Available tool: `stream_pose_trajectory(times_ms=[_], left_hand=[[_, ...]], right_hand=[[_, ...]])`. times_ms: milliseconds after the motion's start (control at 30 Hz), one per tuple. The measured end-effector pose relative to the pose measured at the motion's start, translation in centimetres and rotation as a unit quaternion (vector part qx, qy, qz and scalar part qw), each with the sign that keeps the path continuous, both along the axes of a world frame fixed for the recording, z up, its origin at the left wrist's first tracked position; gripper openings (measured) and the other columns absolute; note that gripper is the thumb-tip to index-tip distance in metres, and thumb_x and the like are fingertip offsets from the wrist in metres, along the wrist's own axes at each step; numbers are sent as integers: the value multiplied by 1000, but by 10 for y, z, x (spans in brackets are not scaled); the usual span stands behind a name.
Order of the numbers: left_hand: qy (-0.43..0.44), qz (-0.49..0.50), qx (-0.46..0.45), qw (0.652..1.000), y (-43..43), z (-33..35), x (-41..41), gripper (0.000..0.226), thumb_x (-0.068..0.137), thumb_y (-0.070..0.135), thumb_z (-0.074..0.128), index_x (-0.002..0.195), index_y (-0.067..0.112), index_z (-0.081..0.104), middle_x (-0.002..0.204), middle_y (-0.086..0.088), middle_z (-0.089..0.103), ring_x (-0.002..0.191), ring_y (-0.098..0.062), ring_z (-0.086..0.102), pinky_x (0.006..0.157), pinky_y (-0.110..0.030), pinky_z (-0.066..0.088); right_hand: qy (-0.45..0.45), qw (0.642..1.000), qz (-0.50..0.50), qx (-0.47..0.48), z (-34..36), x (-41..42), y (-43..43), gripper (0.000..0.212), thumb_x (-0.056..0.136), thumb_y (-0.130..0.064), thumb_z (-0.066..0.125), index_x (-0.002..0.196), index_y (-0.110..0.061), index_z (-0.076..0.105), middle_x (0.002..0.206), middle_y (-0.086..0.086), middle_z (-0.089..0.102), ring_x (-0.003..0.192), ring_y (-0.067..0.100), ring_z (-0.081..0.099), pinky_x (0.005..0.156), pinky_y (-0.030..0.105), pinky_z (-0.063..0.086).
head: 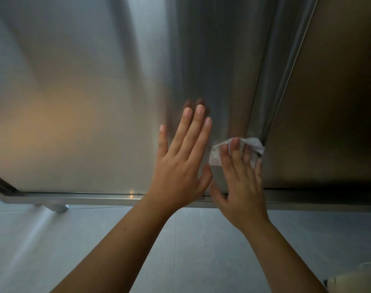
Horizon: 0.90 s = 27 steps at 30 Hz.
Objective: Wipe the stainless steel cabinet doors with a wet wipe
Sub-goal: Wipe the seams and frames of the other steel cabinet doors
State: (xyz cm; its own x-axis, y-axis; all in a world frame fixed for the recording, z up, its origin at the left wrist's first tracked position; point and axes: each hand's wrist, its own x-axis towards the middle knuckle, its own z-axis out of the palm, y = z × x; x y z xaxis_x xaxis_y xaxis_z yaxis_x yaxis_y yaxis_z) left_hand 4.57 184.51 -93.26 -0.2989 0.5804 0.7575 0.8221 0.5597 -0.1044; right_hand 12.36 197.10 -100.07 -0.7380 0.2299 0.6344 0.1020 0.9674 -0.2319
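Centre-right of frame, low on the cabinet front: crumpled white wet wipe (254, 143) pressed under the right hand (240, 182). Fingers are straight and slightly fanned, flat on the wipe, not pinching it. The wipe sits on the large brushed stainless steel door panel (85, 92) filling upper left and centre. Its right end touches the vertical folded door edge (269, 106), which runs from upper right down to the wipe.

Left hand (181, 163) is just beside it toward frame left, palm flat on the same panel, fingers straight and close, thumb out, holding nothing. Probably bracing the door. Right hand is the nearer one to the edge. The two thumbs nearly meet; can't tell if touching.

Key relation: the edge's long axis runs up and away toward upper right from the wipe. Likely next stroke is up along it, or across onto the darker stainless steel door panel (328, 102) at frame right. The left hand blocks any sweep toward frame left.

Around:
- horizontal steel bottom rail (74, 197) under both wrists
- short metal cabinet foot (57, 208) at lower left
- grey tiled floor (201, 250) below
- blurry pale rounded object (353, 280) in the lower right corner, unidentifiable
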Motion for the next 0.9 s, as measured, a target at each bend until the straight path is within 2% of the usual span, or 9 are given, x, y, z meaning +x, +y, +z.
stream_pose_trajectory(times_ms=[267, 500, 667, 900], left_hand=[[23, 7, 62, 998, -3, 43, 0, 73, 83, 34, 50, 145, 5, 24, 151, -9, 17, 144, -21, 4, 115, -51, 4], [6, -4, 120, 993, -2, 106, 6, 72, 83, 30, 49, 145, 4, 21, 152, -7, 14, 145, -20, 2, 114, -53, 6], [-9, -17, 106, 994, -3, 165, 11, 72, 83, 27, 50, 145, 5, 20, 153, -6, 13, 145, -20, 2, 115, -52, 5], [-61, -35, 77, 995, -11, 259, 22, 72, 82, 26, 48, 145, 6, 20, 154, -4, 10, 146, -18, 1, 115, -51, 5]], right_hand=[[27, 999, -20, 41, 79, -7, 4, 80, 91, -51, 36, 150, -24, -10, 156, -5, -21, 145, 21, -10, 116, 37, -8], [57, 995, -13, 83, 157, -6, 12, 74, 91, -43, 40, 151, -14, 6, 157, 1, -7, 145, 26, 1, 117, 33, -3], [58, 994, -12, 92, 224, 0, 11, 72, 90, -37, 42, 149, -9, 12, 156, 7, 0, 145, 27, 5, 117, 37, 4], [13, 998, -14, 58, 313, 14, 3, 72, 91, -40, 40, 149, -9, 11, 157, 8, 6, 144, 27, 12, 116, 35, 7]])
